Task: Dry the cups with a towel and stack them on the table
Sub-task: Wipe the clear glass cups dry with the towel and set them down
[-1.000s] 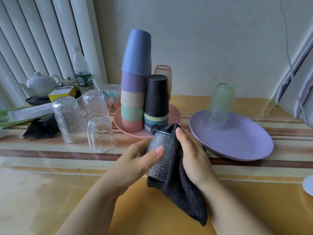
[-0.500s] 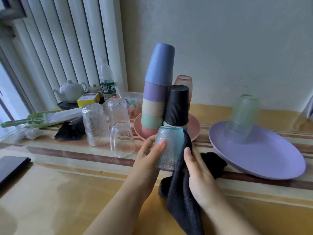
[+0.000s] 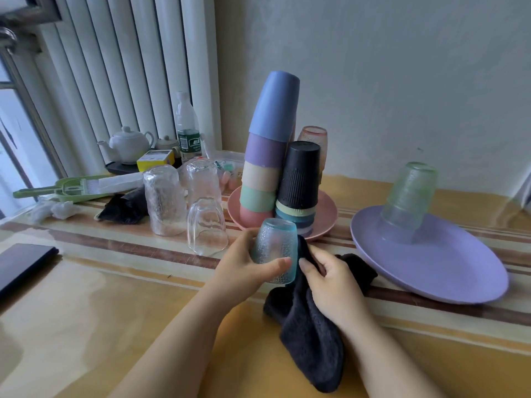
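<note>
My left hand grips a blue textured glass cup, held upside down above the table. My right hand holds a dark towel against the cup's right side; the towel hangs down onto the table. Behind, a pink plate carries a leaning stack of pastel cups and a black cup on a short stack. Three clear glasses stand upside down to the left. A green glass stack sits on a purple plate.
At the back left are a white teapot, a water bottle, a yellow box, a green tool and a black cloth. A dark flat device lies at the left edge. A radiator and wall close the back.
The view has swung left. The cup has been lowered a little and the towel has slipped off its top; my right hand now bunches the towel beside the cup.
</note>
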A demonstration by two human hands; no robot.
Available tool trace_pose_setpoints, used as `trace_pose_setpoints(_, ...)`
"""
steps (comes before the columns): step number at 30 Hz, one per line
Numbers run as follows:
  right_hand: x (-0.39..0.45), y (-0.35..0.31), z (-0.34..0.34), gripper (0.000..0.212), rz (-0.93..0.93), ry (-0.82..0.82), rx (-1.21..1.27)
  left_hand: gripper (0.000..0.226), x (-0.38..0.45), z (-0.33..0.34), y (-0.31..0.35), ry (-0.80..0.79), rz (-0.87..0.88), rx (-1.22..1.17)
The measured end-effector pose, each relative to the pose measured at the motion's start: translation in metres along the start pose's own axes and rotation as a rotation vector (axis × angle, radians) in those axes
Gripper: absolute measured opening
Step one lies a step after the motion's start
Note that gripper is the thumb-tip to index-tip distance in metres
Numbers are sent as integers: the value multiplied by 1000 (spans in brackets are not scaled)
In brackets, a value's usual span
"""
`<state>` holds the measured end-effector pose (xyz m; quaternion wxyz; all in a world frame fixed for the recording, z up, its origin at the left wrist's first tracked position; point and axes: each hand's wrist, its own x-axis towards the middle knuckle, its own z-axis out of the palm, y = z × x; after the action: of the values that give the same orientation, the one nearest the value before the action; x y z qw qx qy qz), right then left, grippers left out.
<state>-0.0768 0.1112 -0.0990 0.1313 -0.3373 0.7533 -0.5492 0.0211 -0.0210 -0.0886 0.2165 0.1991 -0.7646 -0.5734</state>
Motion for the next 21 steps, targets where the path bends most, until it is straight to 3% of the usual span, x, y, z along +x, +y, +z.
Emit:
trace_pose_setpoints(3, 0, -2, -2, 44, 18, -57, -73, 68, 7, -8, 6, -23, 21, 321)
trace_pose_setpoints(5, -3, -3, -1, 50, -1, -110, -117, 68, 8, -14, 14, 4, 23, 407)
trace_pose_setpoints(9, -7, -3, 1, 52, -120, -116, -272, 59, -7, -43, 23, 84, 43, 379)
trace_pose_setpoints(17, -14, -13, 6, 54, -279, -138, -429, 57, -34, -116, -3, 507, -16, 338)
trace_pose_setpoints(21, -15, -15, 6, 53, -277, -130, -432, 66, -21, -128, -26, 552, -119, 350)
